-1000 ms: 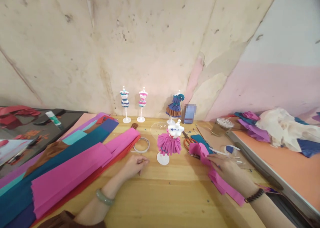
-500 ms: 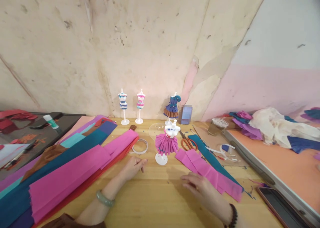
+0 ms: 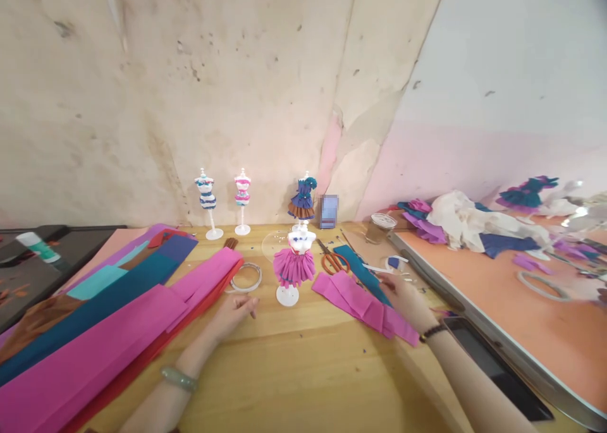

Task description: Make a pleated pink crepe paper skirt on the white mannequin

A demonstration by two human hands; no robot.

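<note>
My left hand [image 3: 233, 310] rests on the wooden table [image 3: 303, 370] with its fingers loosely curled and nothing in them, just below a roll of clear tape [image 3: 245, 276]. My right hand [image 3: 405, 298] reaches to the right across a teal paper strip [image 3: 361, 272], beside the folded pink crepe paper piece [image 3: 360, 303]; its fingertips are hidden. Between the hands stands a small white mannequin [image 3: 294, 259] wearing a pink pleated skirt. Orange-handled scissors [image 3: 332, 260] lie just behind the pink piece.
Long sheets of pink, teal, red and purple crepe paper [image 3: 109, 313] cover the left. Three dressed mini mannequins [image 3: 242, 196] stand by the wall. An orange board [image 3: 512, 294] with paper scraps lies to the right, a dark phone [image 3: 493, 363] beside my right forearm, and a glue stick [image 3: 38, 246] far left.
My view has swung right. My right hand, which let go of the pink piece half a second ago, has moved up and right over the teal strip. My left hand has stayed put.
</note>
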